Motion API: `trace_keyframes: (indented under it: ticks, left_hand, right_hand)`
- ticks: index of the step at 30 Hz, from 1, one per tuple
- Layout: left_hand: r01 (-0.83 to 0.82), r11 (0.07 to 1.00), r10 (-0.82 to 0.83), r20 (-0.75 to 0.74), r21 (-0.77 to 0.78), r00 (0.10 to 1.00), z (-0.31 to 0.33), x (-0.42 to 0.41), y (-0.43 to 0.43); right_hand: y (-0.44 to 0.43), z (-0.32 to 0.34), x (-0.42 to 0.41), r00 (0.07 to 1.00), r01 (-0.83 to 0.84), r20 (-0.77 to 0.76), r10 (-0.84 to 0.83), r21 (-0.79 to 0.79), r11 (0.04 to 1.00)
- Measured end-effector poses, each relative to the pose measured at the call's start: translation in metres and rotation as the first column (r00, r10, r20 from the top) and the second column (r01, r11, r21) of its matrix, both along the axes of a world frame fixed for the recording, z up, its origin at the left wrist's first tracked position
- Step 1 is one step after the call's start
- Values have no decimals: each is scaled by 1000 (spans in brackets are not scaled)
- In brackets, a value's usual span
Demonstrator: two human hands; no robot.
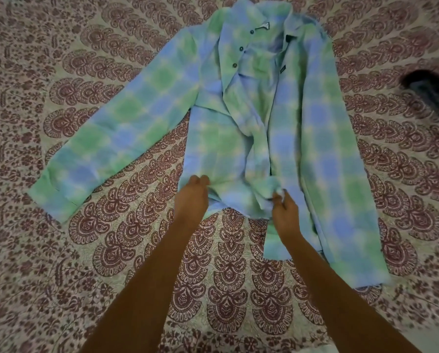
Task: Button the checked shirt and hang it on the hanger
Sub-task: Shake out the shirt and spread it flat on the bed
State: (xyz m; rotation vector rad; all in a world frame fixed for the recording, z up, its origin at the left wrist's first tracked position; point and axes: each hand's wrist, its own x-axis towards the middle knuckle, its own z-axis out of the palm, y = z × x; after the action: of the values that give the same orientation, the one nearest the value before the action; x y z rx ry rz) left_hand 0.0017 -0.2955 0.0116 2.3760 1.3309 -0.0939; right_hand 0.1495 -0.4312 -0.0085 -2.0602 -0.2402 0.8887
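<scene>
The soft blue-green checked shirt (238,138) lies front open on a maroon paisley-print bedsheet (226,263). Its dark chest tag (282,69) is unreadable. The left hand (191,197) pinches the hem, and the right hand (286,212) grips bunched front fabric.

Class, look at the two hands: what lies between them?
In the head view, the bunched lower hem of the shirt spans from the left hand to the right hand, both gripping it.

A dark thing (428,90), up and right of the right grip (286,216), is blurred and cut off by the edge.
</scene>
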Motion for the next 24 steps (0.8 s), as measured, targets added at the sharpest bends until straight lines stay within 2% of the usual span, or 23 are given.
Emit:
trace_keyframes:
  ticks: [2, 4, 6, 8, 10, 12, 15, 18, 21, 24]
  left_hand:
    - [-229, 970, 204, 247, 78, 947, 18, -10, 5]
    - [-362, 915, 278, 372, 179, 886, 31, -29, 7]
    - [-415, 883, 335, 326, 218, 884, 39, -54, 4]
    - [-385, 905, 365, 134, 182, 921, 39, -75, -6]
    - [-299, 948, 311, -118, 112, 943, 38, -92, -18]
    - [-275, 959, 283, -221, 63, 933, 39, -102, -24]
    - [-388, 918, 393, -58, 80, 918, 48, -110, -20]
    - [-421, 903, 410, 126, 81, 903, 52, -122, -9]
    - [-305, 950, 295, 127, 67, 947, 48, -133, -5]
    - [-217, 975, 212, 117, 37, 970, 43, -139, -3]
  right_hand:
    - [0, 3, 3, 953, 283, -127, -276, 40, 958]
    - [0, 8, 0, 936, 345, -92, -339, 65, 936]
    - [2, 18, -9, 964, 265, -32, -264, 33, 964]
    - [1, 20, -22, 968, 249, -6, -249, -6, 968]
    - [-5, 21, -35, 952, 301, -26, -304, -71, 951]
    - [-12, 21, -46, 938, 342, -13, -347, -135, 930]
    - [-21, 14, -54, 947, 309, -28, -319, -181, 934]
    - [-16, 15, -53, 943, 276, -144, -302, -176, 945]
    - [-3, 21, -47, 919, 247, -274, -284, -161, 956]
    - [10, 40, -45, 878, 169, -443, -180, -65, 983]
